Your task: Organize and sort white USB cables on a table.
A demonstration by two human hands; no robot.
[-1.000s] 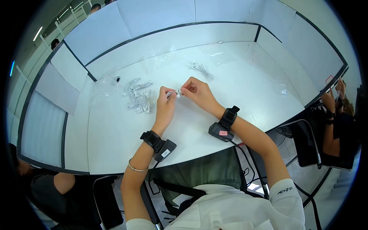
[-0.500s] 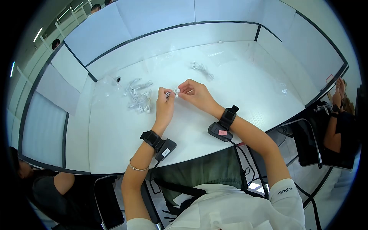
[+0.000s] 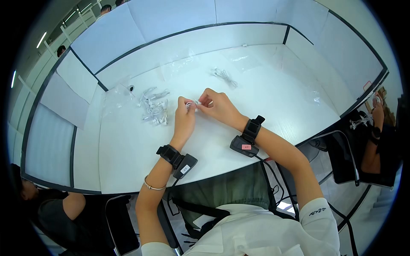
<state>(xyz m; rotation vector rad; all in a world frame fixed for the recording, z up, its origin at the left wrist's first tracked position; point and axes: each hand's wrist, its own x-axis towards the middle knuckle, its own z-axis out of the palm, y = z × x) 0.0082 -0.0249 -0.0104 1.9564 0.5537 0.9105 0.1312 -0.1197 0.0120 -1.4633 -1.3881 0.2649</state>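
A small white cable [image 3: 194,105] is held between both hands over the white table [image 3: 222,141]. My left hand [image 3: 184,114] is closed on it, thumb and index finger pinched near a white loop. From the right, my right hand [image 3: 215,106] pinches the same cable, its fingertips close to those of the left. Left of my hands lies a pile of white cables [image 3: 155,109]. Farther back, a separate bundle of white cable [image 3: 224,77] rests on the table. The cable's ends are too small to make out between the fingers.
Clear plastic bags [image 3: 117,97] lie at the table's left back corner, beside a small dark round object [image 3: 131,88]. Low white panels [image 3: 213,37] border the table. One person [image 3: 60,209] sits at lower left; another person's arm [image 3: 372,147] is at right.
My hands have shifted slightly, and the fingertips of my right hand sit closer to my left. The person at the right has moved their hands.
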